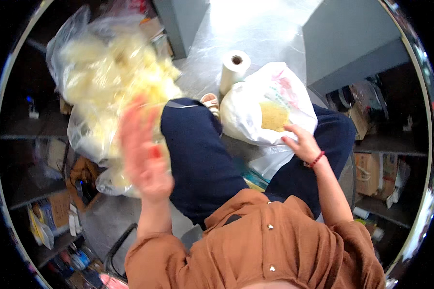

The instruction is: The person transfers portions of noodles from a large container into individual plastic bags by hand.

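Note:
My left hand [143, 148] is raised over the left thigh's outer side, blurred, its fingers apart; a red patch shows on it. Behind it lies a large clear plastic bag [105, 72] full of pale yellow, fluffy-looking pieces. Between my knees stands a white plastic bag [238, 115] with its mouth spread wide, and a tan, grainy-looking piece [275, 115] shows inside. My right hand [302, 144], with a red bead bracelet at the wrist, is at the near right rim of this bag, thumb and fingers apart. Whether its fingertips touch the bag or the tan piece I cannot tell.
A white roll [235, 68] with a hollow core stands upright on the grey floor beyond the white bag. Dark shelves with cardboard boxes [367, 173] and other goods line both sides. Grey panels stand ahead at left and right. A black curved frame [117, 245] is at lower left.

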The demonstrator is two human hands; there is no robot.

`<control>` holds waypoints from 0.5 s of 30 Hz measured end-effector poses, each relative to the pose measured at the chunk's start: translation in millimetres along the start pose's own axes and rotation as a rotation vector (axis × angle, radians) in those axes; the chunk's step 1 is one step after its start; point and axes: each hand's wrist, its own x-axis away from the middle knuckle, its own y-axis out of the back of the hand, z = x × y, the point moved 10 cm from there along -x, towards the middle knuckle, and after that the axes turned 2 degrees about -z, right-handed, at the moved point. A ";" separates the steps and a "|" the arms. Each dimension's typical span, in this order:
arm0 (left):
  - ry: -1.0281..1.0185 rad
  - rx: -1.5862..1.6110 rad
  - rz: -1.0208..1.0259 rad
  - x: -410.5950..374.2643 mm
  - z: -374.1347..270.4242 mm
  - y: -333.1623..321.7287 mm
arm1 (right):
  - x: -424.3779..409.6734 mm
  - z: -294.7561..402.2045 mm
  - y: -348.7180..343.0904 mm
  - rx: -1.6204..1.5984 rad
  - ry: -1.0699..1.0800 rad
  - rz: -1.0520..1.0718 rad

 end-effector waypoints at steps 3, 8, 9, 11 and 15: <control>-0.089 -0.075 0.530 -6.7 -0.3 -142.1 | 22.6 -0.9 -3.0 -0.006 0.024 0.000; 0.014 -0.325 0.949 68.9 95.7 -281.5 | 38.0 -10.5 40.5 -0.292 0.007 -0.204; 0.021 -0.403 1.020 82.9 122.8 -295.5 | 40.1 -17.7 61.5 -0.312 0.015 -0.274; -0.001 -0.497 1.130 105.9 145.7 -311.2 | 55.7 -32.1 113.4 -0.456 -0.039 -0.446; 0.061 -0.446 1.268 122.3 134.6 -336.1 | 135.6 -110.6 200.8 -0.581 -0.169 -0.996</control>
